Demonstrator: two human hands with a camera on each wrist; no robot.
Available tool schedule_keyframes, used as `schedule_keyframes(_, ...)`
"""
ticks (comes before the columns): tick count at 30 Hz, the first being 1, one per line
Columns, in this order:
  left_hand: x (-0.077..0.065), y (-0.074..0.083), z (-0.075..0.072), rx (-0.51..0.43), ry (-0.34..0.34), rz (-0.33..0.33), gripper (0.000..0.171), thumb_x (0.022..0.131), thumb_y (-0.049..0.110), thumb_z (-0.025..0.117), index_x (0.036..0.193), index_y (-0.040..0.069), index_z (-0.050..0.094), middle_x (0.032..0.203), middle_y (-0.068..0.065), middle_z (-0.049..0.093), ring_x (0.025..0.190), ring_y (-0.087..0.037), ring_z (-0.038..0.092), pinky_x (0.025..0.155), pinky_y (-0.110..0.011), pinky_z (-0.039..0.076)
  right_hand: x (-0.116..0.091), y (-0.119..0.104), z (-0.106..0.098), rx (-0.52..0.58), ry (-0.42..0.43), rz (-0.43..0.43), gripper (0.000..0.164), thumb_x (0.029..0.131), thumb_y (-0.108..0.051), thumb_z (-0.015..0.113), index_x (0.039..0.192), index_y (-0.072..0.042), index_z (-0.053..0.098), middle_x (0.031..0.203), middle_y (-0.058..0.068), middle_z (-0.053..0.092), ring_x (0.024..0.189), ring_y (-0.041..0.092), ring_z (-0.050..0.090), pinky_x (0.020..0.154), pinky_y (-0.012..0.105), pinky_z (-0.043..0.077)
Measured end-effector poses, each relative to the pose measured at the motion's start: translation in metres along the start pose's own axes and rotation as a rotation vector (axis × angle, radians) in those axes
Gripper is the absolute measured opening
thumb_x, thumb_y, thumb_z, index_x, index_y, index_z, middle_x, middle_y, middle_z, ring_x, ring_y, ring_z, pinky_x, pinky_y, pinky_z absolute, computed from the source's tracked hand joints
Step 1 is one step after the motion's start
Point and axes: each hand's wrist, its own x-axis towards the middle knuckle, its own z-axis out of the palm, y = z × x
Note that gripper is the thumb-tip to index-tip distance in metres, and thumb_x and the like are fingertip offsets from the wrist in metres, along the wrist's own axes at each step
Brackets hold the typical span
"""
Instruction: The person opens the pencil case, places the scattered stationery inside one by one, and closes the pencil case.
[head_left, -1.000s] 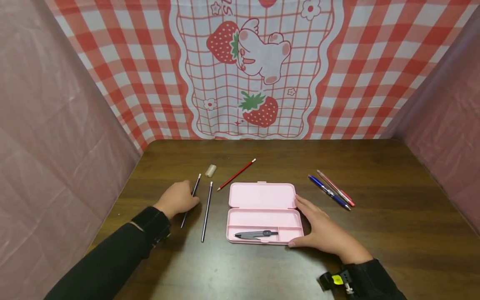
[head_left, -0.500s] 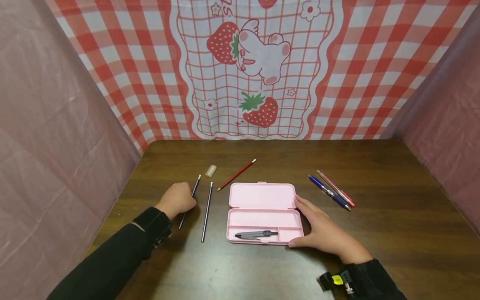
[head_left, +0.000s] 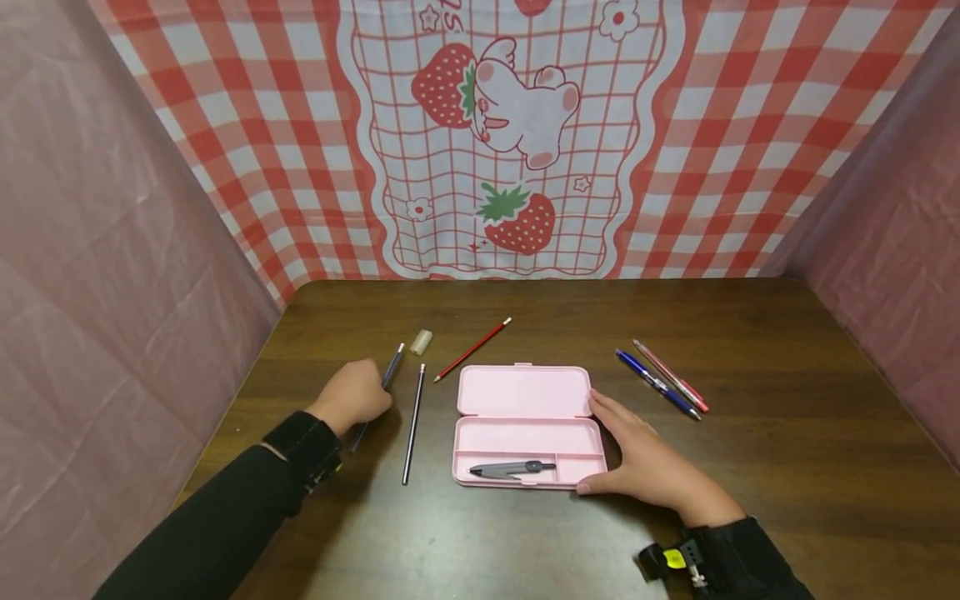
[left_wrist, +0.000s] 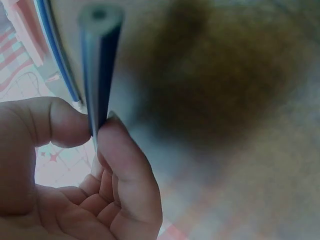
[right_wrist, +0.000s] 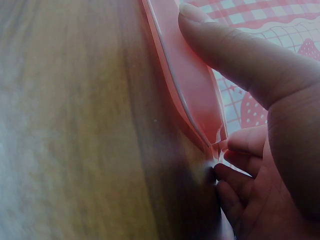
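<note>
My left hand (head_left: 352,397) pinches a dark blue-and-silver pencil (head_left: 392,367) between thumb and forefinger. In the left wrist view this pencil (left_wrist: 102,70) stands up between the fingertips, one end close to the camera. A similar pencil (head_left: 413,425) lies on the table just right of that hand. The pink pencil case (head_left: 525,392) lies with its lid back, a grey compass (head_left: 510,470) in its front compartment. My right hand (head_left: 645,462) rests at the case's right end, thumb at the near corner and extended fingers touching the lid's side.
Behind the case lie a red pencil (head_left: 474,350) and a whitish eraser (head_left: 422,342). A blue pen (head_left: 658,384) and a red-tipped clear pen (head_left: 672,377) lie side by side to the right. A checked cloth (head_left: 517,167) hangs behind the wooden table (head_left: 810,417).
My left hand's fingers have closed on the pencil, which has tilted and shifted slightly, apparently lifted a little. The right hand and the pencil case have stayed put.
</note>
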Motion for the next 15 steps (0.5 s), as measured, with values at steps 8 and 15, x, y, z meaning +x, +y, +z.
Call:
schedule_keyframes(8, 0.004, 0.006, -0.006, 0.033, 0.047, 0.053, 0.011, 0.081, 0.008, 0.066, 0.084, 0.003, 0.057, 0.077, -0.010, 0.057, 0.069, -0.028, 0.054, 0.063, -0.041, 0.047, 0.000, 0.000, 0.000, -0.001, -0.001, 0.001, 0.123, 0.071, -0.063, 0.087, 0.159, 0.001, 0.031, 0.167, 0.018, 0.024, 0.148, 0.047, 0.026, 0.110, 0.071, 0.026)
schedule_keyframes(15, 0.001, 0.030, -0.006, 0.032, 0.105, 0.116, 0.021, 0.082, 0.009, 0.068, 0.097, 0.000, 0.056, 0.078, -0.009, 0.058, 0.068, -0.027, 0.057, 0.063, -0.043, 0.050, 0.000, 0.000, -0.001, -0.010, 0.013, -0.017, 0.122, 0.070, -0.063, 0.087, 0.158, 0.002, 0.033, 0.166, 0.019, 0.026, 0.147, 0.049, 0.028, 0.109, 0.072, 0.027)
